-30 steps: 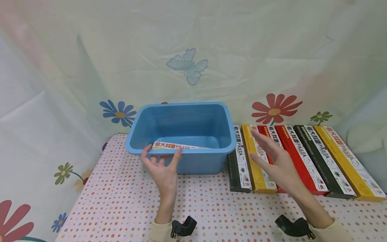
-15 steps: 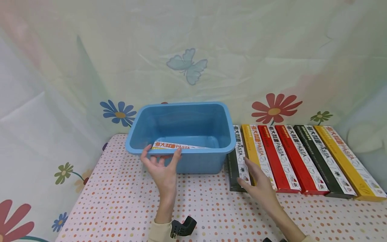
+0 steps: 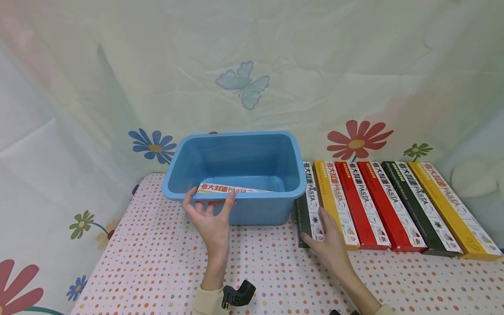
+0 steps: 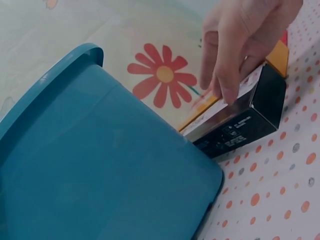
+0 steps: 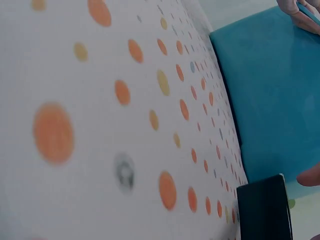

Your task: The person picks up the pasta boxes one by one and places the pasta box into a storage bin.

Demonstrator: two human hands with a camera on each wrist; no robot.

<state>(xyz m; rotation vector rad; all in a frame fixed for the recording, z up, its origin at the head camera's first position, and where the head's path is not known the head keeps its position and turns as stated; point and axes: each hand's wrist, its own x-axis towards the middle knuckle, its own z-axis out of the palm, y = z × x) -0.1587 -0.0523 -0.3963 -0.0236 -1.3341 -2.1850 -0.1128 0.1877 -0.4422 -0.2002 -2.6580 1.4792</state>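
The left hand [image 3: 210, 223] grips the near rim of a blue bin [image 3: 260, 214], some fingers and the thumb over the lip and others curled under it, while the right hand [image 3: 332, 247] is partly spread, thumb and fingers apart, over the near end of the leftmost black box [image 3: 310, 203]; whether its fingertips press on that box I cannot tell. The bin stands toward the back edge of the dotted surface [image 3: 267, 271], not far from its far left corner. Inside, against the near wall, lies a pasta box [image 3: 220, 188] whose white strip reads "意大利面 PASTA", the Chinese in orange. Just right of the bin the leftmost black box begins a row of six running to the right edge, far ends close to the back edge: next a yellow box [image 3: 334, 201], two red boxes [image 3: 387, 205], a second black box [image 3: 419, 210] and an end yellow box [image 3: 454, 214]. "意大利面 PASTA" reads down the white strips, in orange on the yellow packs and in black on the others; where fingers or foreshortening intrude, it is partial. "Curry sauce" can be made out on the first yellow pack and "sauce" on the reds; the remaining print is too small. White lettering on the black side in the left wrist view is illegible.
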